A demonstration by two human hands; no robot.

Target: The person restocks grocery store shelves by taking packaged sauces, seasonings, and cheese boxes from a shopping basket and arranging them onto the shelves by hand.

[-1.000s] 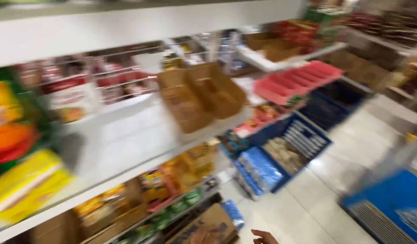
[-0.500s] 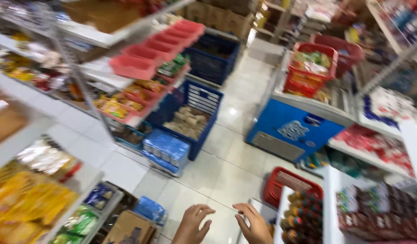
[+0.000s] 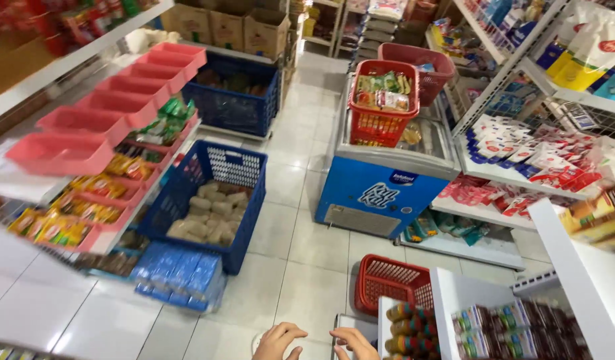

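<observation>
Below, both hands [image 3: 317, 341] near red basket [image 3: 394, 283].

At the bottom edge of the view, the person's left hand [image 3: 279, 341] and right hand [image 3: 356, 343] come up side by side, both bare, fingers curled loosely downward. Between and under them lies a flat grey-white rectangular object [image 3: 347, 327], possibly a tray or a board, cut off by the frame so its full shape cannot be told. The right hand rests on or just over it; the left hand sits just beside its left edge. Just right of the right hand stand stacked yellow-and-brown wrapped rolls [image 3: 409, 327] on a white shelf end
</observation>
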